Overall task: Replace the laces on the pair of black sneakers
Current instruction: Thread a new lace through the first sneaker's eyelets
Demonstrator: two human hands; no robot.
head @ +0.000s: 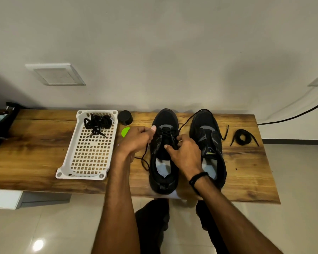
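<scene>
Two black sneakers stand side by side on the wooden bench, toes toward the wall. My left hand (137,139) pinches the black lace at the left side of the left sneaker (163,162), and one end trails down past the wrist. My right hand (184,151) grips the lace at that shoe's eyelets; from there a long end (195,115) loops up over the right sneaker (208,143). A coiled black lace (243,137) lies to the right of the shoes. A tangle of black laces (97,122) sits in the white basket (89,171).
A black round lid or jar (125,117) and a green tag (125,132) lie between the basket and the left shoe. The bench (35,153) ends at its front edge near my knees. A black cable (292,116) hangs at the far right wall.
</scene>
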